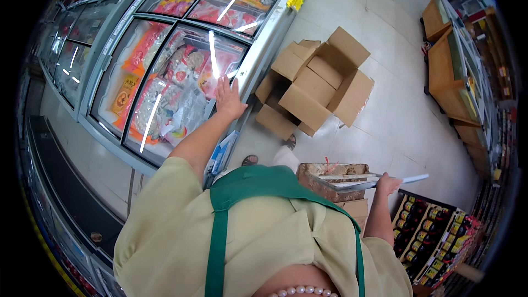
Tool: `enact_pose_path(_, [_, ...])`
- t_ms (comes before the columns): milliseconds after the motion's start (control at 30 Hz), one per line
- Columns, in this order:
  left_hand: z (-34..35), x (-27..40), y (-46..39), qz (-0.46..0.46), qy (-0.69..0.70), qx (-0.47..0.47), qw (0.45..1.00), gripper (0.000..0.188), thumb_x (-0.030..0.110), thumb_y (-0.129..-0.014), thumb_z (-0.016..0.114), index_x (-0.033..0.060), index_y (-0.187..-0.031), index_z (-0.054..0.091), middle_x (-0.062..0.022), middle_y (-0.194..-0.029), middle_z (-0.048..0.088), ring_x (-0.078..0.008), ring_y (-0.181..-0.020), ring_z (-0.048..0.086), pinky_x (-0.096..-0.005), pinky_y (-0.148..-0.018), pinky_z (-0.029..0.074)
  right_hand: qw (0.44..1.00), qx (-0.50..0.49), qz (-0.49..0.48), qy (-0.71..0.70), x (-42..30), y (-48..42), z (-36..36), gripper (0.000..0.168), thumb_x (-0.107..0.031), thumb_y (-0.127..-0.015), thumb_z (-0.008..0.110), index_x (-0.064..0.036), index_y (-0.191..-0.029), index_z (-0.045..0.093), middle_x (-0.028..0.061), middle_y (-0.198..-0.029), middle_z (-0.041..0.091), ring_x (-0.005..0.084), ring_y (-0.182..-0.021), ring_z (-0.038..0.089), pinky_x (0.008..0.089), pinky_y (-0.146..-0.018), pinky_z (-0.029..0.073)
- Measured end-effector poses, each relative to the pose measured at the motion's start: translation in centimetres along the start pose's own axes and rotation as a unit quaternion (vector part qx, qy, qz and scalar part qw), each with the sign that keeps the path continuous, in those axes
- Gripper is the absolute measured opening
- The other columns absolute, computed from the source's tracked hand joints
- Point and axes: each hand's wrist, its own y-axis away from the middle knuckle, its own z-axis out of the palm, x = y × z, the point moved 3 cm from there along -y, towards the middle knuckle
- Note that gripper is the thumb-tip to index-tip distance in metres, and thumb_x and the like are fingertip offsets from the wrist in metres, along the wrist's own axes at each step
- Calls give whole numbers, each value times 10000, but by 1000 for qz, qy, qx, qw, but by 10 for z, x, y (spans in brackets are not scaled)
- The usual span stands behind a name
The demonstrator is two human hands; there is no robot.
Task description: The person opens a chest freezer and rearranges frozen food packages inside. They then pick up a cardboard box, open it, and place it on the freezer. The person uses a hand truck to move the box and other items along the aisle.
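My left hand [229, 100] lies palm down at the right edge of a chest freezer [246, 75], fingers spread and empty, touching its glass lid or rim. Under the sliding glass lid [181, 90] are bagged frozen foods [154, 105] in clear, pink and orange packs. My right hand [387, 184], off to my side, is closed around a pale metal frame [406, 180], seemingly a bar handle. Beside that frame is a worn brown box-like base [307, 177], partly hidden by my green apron [255, 183]. Two opened cardboard boxes [307, 101] stand on the floor in front of me.
A second freezer [76, 55] adjoins on the left. Wooden display bins [447, 68] line the right side. A rack of dark jars [420, 235] stands near my right elbow. A blue-and-white carton [220, 152] leans by the freezer. Pale floor tiles [396, 86] run between the freezer and bins.
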Motion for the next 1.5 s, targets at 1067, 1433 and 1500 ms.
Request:
enact_pose_path(1067, [27,-10,-28,-74,6,-127,989,1205,465,-693,777,70,-1521,-5,-249,-1564,-64,-403,-1454,-76,-541,-1154,55,909,-295,-188,228,-121,-161,29,455,-386,-828,600,-6,-1060,693,239,-1077,662,374,-1053,621,478,-953,437])
enact_pose_path(1433, [14,-8,-30,-60,34,-128,989,1157,444,-695,778,31,-1509,68,-273,-1551,-38,-434,-1443,-70,-562,-1144,65,948,-226,-210,74,-218,-87,130,809,-397,-742,713,39,-1363,434,266,-1264,559,381,-1198,530,402,-1035,398])
enact_pose_path(1500, [17,-12,-27,-63,39,-131,989,1122,442,-710,768,34,-1508,93,-263,-1556,-12,-445,-1441,-60,-558,-1147,58,914,-317,-251,-40,-284,-37,166,736,-311,-783,698,33,-1372,421,260,-1309,532,364,-1213,526,392,-1015,414])
